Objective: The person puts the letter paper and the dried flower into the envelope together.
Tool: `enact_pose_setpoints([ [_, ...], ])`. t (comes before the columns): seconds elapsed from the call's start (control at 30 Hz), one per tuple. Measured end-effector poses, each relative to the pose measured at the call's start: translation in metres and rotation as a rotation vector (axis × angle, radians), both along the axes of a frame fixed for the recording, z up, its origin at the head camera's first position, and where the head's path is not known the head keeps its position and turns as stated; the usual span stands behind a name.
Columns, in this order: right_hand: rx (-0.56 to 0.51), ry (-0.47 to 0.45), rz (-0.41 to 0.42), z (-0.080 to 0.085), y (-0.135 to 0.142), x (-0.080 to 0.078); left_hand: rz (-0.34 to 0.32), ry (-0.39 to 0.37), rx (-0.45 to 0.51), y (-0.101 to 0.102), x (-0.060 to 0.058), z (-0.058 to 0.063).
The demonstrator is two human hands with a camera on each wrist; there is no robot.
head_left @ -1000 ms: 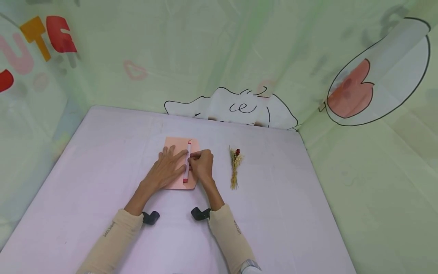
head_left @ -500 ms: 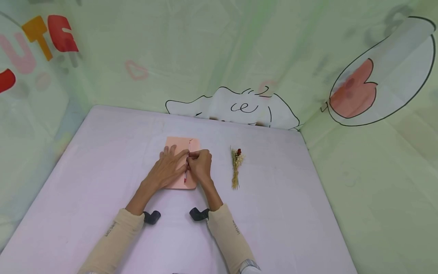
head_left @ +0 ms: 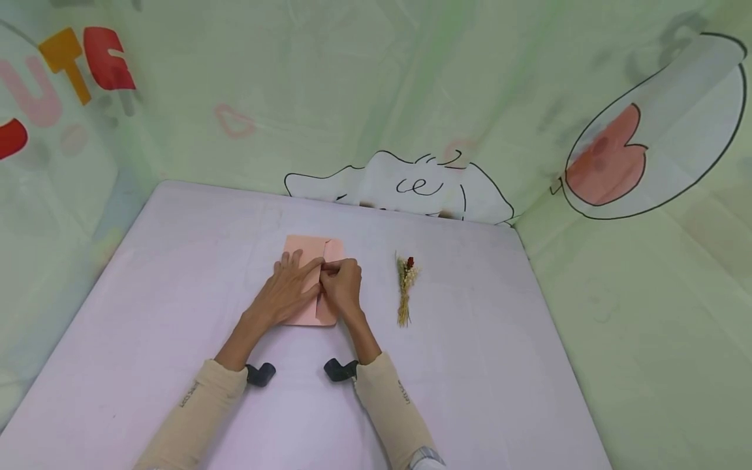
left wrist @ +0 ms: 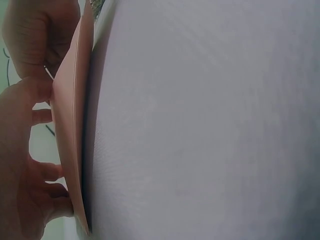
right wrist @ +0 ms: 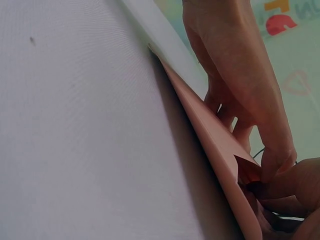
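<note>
A pink envelope (head_left: 305,245) lies on the table, its opening running lengthwise near the right side with the flap (head_left: 329,313) folded out. My left hand (head_left: 284,287) presses the envelope's left part with its fingers spread. My right hand (head_left: 343,286) has curled fingers and thumb at the middle of the opening, pinching the edge of a white card with red ends. The card is almost wholly hidden inside the envelope and behind the fingers. In the right wrist view, the right fingertips (right wrist: 257,187) reach into the open mouth, beside the left index finger.
A small dried flower bunch (head_left: 405,287) with a red bloom lies on the white tabletop (head_left: 482,352), right of the envelope. Black wrist cameras (head_left: 341,370) sit at both cuffs. Printed pale green curtains (head_left: 264,85) hang behind and at the sides of the table.
The white card with red ends, which showed as a strip along the opening, has slid left into the envelope. My right hand has shifted slightly left with it; my left hand stays in place.
</note>
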State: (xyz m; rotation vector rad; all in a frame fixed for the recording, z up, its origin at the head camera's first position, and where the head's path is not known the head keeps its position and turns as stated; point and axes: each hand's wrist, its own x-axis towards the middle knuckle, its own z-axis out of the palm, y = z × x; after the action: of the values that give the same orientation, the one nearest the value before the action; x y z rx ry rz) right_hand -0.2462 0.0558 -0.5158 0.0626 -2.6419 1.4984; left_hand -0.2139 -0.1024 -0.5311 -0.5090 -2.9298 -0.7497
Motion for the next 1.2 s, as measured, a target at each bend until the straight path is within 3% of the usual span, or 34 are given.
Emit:
enact_pose_setpoints([
  [0.33,0.023,-0.018,-0.012,0.000,0.003,0.005,-0.012,-0.002,0.015,0.005,0.002,0.000],
  [0.5,0.063,-0.032,0.015,0.001,0.003,0.005,-0.006,0.034,0.018,0.004,0.002,-0.001],
  [0.87,0.077,-0.054,0.075,0.008,0.016,0.005,-0.008,0.017,0.014,0.005,0.003,-0.003],
  [1.0,0.059,-0.055,0.045,0.012,0.026,0.007,-0.004,0.036,0.001,0.004,0.002,0.000],
  [1.2,0.048,-0.004,-0.071,0.016,0.058,0.010,0.003,0.012,0.018,0.002,0.001,0.000],
])
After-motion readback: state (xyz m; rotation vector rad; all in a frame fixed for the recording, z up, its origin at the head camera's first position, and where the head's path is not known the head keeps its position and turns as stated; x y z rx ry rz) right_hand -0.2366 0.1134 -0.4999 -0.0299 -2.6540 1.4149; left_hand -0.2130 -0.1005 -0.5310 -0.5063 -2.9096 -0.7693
